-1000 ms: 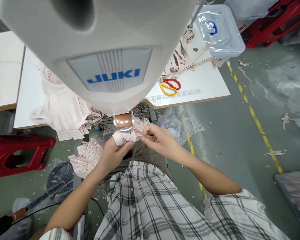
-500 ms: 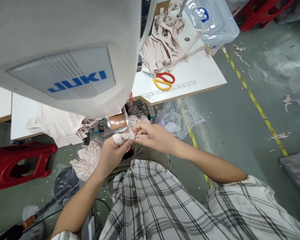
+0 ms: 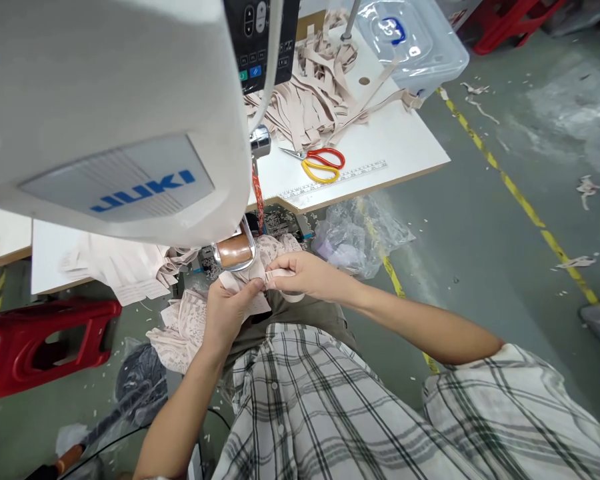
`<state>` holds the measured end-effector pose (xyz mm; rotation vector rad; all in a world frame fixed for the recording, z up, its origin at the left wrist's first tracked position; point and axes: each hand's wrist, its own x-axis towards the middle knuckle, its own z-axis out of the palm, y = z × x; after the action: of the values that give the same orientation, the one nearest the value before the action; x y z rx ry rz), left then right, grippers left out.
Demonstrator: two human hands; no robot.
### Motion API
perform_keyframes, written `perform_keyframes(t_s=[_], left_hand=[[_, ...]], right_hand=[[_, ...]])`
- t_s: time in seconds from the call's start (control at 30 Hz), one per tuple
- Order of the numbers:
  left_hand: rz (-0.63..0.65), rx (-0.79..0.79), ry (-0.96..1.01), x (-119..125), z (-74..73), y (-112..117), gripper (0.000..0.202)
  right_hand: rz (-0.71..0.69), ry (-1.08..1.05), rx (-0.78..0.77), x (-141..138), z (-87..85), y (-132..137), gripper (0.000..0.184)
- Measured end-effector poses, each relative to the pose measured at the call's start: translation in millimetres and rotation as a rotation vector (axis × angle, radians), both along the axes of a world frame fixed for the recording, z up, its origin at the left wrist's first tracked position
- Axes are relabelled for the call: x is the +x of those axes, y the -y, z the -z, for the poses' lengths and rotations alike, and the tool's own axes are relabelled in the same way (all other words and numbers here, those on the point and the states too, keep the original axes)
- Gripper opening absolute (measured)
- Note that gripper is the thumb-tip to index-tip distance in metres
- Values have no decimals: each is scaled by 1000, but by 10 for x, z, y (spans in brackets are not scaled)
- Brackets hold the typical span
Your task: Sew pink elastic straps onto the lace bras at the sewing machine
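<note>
Just below the head of a sewing machine (image 3: 145, 180), my two hands meet at a pale pink lace garment (image 3: 270, 250). My left hand (image 3: 227, 307) is closed on the fabric, thumb pressed on top. My right hand (image 3: 305, 273) pinches a pale pink strap (image 3: 281, 273) between thumb and fingers, close to the left thumb. A loop of the strap hangs under the right hand. More lace fabric (image 3: 185, 327) droops to the left of my left wrist. The machine's guard frame (image 3: 236, 252) stands right above the hands and hides the needle area.
Scissors (image 3: 323, 165) with red and yellow handles lie on the white table (image 3: 400, 160), near a pile of pale straps (image 3: 305, 100). Cut pieces (image 3: 130, 260) overhang the table's left edge. A plastic box (image 3: 415, 43) stands behind. A red stool (image 3: 50, 340) is at left.
My right hand has drawn the strap slightly, and a loop now shows below it. The view has shifted, so the machine's control panel is more visible. Both hands keep hold.
</note>
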<state>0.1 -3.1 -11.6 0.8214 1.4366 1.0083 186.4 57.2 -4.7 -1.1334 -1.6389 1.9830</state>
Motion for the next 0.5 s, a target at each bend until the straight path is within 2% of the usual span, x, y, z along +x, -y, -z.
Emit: perform_keyframes(t_s=[0.07, 0.2, 0.33, 0.4, 0.5], left_hand=[[-44, 20, 21, 39, 12, 5, 24], [-139, 50, 92, 152, -65, 30, 22], [-165, 56, 153, 167, -178, 97, 22], [-160, 35, 192, 101, -190, 160, 29], [-189, 56, 352, -16, -142, 282, 58]], right_hand=[[36, 16, 54, -14, -52, 21, 16], [86, 80, 326, -53, -130, 47, 20], [12, 148, 535, -80, -164, 11, 17], [-33, 136, 493, -75, -208, -40, 13], [-60, 77, 244, -59, -349, -153, 15]])
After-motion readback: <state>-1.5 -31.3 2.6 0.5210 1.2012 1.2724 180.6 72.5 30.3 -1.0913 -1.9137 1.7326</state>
